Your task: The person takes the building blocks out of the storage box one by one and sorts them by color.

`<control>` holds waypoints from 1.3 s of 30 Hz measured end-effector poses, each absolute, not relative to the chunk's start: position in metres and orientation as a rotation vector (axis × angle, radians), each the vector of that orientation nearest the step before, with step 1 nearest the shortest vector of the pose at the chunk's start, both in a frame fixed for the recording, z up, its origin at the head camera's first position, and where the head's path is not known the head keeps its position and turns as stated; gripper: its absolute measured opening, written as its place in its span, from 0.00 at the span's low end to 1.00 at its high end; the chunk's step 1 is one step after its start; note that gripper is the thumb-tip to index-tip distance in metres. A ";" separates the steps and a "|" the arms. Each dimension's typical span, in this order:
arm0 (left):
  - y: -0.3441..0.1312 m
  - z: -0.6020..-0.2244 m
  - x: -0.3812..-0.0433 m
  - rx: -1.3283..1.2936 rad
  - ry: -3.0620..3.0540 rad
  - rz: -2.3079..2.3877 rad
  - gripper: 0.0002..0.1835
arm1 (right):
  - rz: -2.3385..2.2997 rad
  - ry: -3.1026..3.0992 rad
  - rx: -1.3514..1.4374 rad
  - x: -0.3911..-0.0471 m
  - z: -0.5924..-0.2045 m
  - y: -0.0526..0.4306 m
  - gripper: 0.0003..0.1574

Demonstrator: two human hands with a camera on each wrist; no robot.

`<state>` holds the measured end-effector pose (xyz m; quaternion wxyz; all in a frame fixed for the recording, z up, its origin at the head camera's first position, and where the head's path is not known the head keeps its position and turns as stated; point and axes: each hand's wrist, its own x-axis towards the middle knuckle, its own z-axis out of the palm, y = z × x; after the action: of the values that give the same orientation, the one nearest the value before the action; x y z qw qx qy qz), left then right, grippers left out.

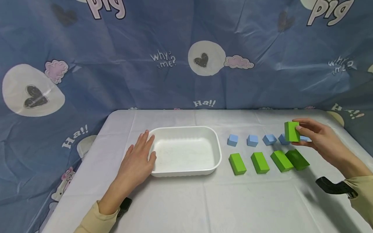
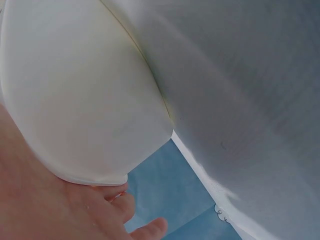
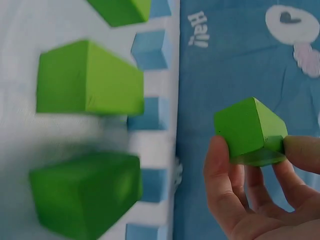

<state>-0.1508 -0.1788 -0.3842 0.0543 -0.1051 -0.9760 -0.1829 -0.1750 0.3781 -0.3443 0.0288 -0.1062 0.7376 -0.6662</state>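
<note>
My right hand (image 1: 324,142) pinches a green rectangular block (image 1: 291,131) upright between thumb and fingers, raised over the right side of the table. In the right wrist view the same block (image 3: 245,132) sits in the fingertips. Below it, several green blocks (image 1: 260,162) lie in a row, the rightmost one (image 1: 297,159) in shadow. My left hand (image 1: 137,160) rests at the left rim of a white tray (image 1: 186,153), fingers extended. The left wrist view has the tray's smooth outer wall (image 2: 90,100) against that hand; the tray holds nothing.
Behind the green blocks stands a row of several small blue cubes (image 1: 252,140), partly hidden at the right by the hand and held block. A white cloth (image 1: 186,204) covers the table. A blue printed curtain (image 1: 163,84) hangs along its back edge and sides.
</note>
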 end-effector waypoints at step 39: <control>-0.178 -0.384 -0.150 -0.332 -2.945 -0.566 0.31 | -1.131 2.683 0.213 -0.159 -0.395 0.466 0.36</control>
<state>-0.1497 -0.1784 -0.3840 0.0621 -0.1098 -0.9742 -0.1872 -0.1592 0.4657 -0.3948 0.1111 0.0724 0.9134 -0.3849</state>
